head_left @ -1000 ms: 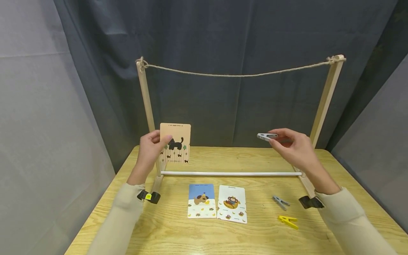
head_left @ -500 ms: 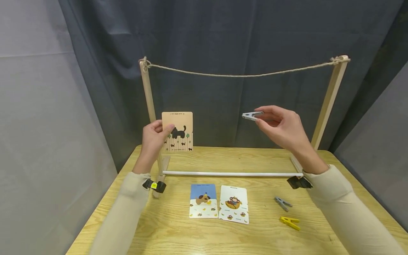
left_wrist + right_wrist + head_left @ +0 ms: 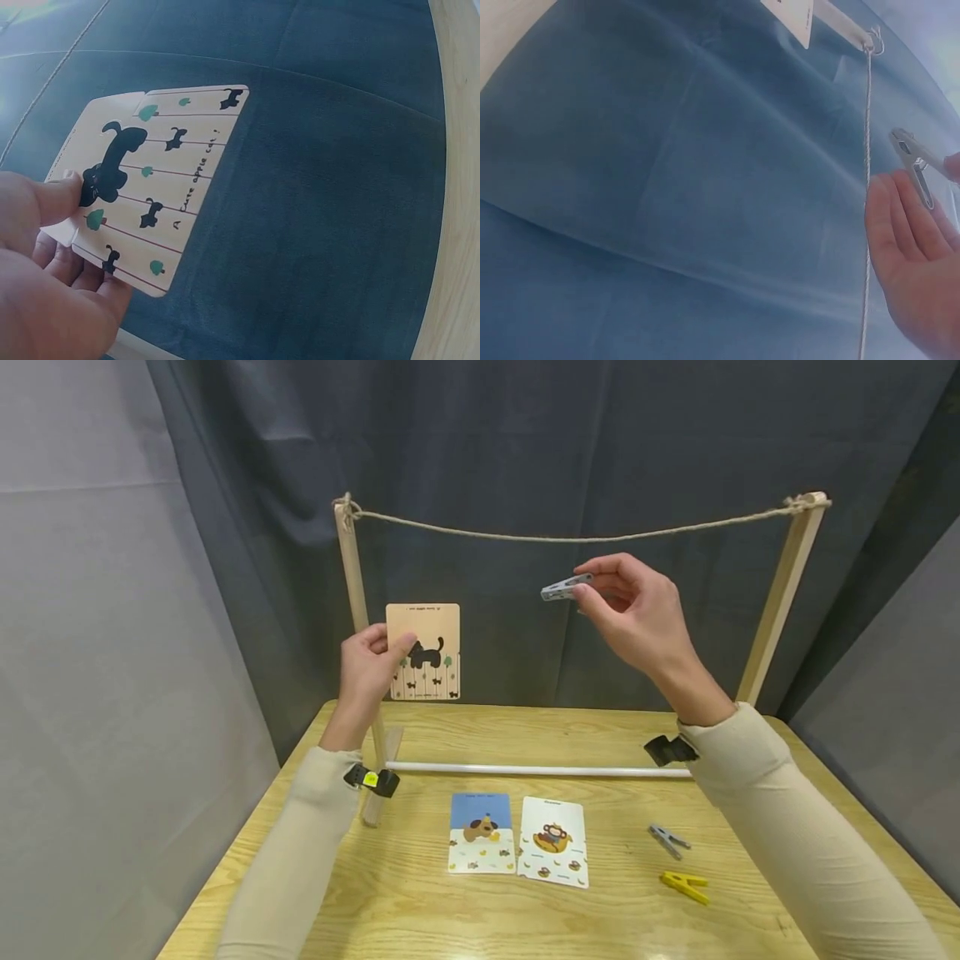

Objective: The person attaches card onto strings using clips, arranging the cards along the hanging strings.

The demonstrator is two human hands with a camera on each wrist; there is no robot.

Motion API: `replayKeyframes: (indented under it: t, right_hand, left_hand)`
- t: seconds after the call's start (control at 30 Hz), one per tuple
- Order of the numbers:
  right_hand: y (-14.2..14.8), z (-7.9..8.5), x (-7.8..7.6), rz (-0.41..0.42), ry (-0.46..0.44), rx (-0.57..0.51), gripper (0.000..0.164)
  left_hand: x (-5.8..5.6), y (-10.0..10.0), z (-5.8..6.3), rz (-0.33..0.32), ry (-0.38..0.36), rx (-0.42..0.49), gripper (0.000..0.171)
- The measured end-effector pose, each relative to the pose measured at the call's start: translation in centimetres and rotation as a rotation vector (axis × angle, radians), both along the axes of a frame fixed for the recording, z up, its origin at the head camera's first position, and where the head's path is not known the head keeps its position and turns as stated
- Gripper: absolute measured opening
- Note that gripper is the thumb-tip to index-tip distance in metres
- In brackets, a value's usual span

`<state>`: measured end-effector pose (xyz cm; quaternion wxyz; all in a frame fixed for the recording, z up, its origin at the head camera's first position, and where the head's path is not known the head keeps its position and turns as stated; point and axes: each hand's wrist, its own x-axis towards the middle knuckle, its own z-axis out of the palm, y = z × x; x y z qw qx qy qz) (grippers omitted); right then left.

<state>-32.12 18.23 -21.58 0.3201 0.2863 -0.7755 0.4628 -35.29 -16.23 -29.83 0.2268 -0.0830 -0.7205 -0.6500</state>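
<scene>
My left hand [image 3: 369,664] pinches a peach card [image 3: 437,627] with a black cat on it by its left edge, thumb in front and fingers behind. The card hangs upright beside the left post, below the rope. Seen from the left wrist, the same card [image 3: 165,176] shows small cats and green trees along red lines. My right hand [image 3: 633,610] pinches a grey clothespin [image 3: 564,588] between thumb and fingers, a little under the middle of the rope [image 3: 525,537]. In the right wrist view the clothespin [image 3: 911,154] points away from the palm.
Two wooden posts [image 3: 780,602] hold the rope, with a white rod [image 3: 525,769] low between them. On the table [image 3: 420,918] lie a dog card [image 3: 480,835] and a monkey card [image 3: 552,843]. To their right are a grey clothespin [image 3: 667,841] and a yellow clothespin [image 3: 685,886].
Both hands have risen. The right hand has carried its clothespin up and left toward the rope, and the left hand has lifted the cat card beside the post.
</scene>
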Motion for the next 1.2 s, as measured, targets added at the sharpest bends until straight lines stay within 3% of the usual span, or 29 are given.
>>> replayKeyframes:
  t: [0.53, 0.8, 1.2]
  right_hand:
    - [-4.3, 5.4, -2.0, -0.032, 0.041, 0.065, 0.027]
    - [-5.4, 7.6, -2.8, -0.106, 0.060, 0.117, 0.027]
    - [-7.7, 9.8, -3.9, -0.128, 0.099, 0.148, 0.026]
  left_hand:
    - [-1.0, 0.3, 1.3, 0.015, 0.007, 0.012, 0.028]
    - [-1.2, 0.8, 2.1, 0.018, 0.020, 0.012, 0.028]
    - [-1.7, 1.1, 2.9, 0.023, 0.040, 0.012, 0.027]
